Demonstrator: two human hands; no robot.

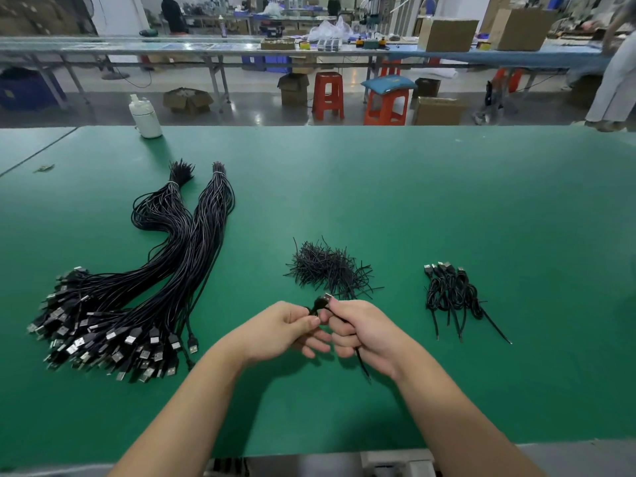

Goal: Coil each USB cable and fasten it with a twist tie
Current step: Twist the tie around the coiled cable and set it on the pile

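Gripping one USB cable (322, 302) in both hands, my left hand (282, 330) and right hand (364, 333) are pinching it near the twist ties (328, 266).

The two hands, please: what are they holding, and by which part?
Both the left hand and right hand grip one USB cable just below its plug.

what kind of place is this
Most likely a factory assembly or packing floor. The long green-matted workbench carries a big bundle of black USB cables and a loose pile of black twist ties, and behind it stand long tables with brown cardboard boxes and red plastic stools.
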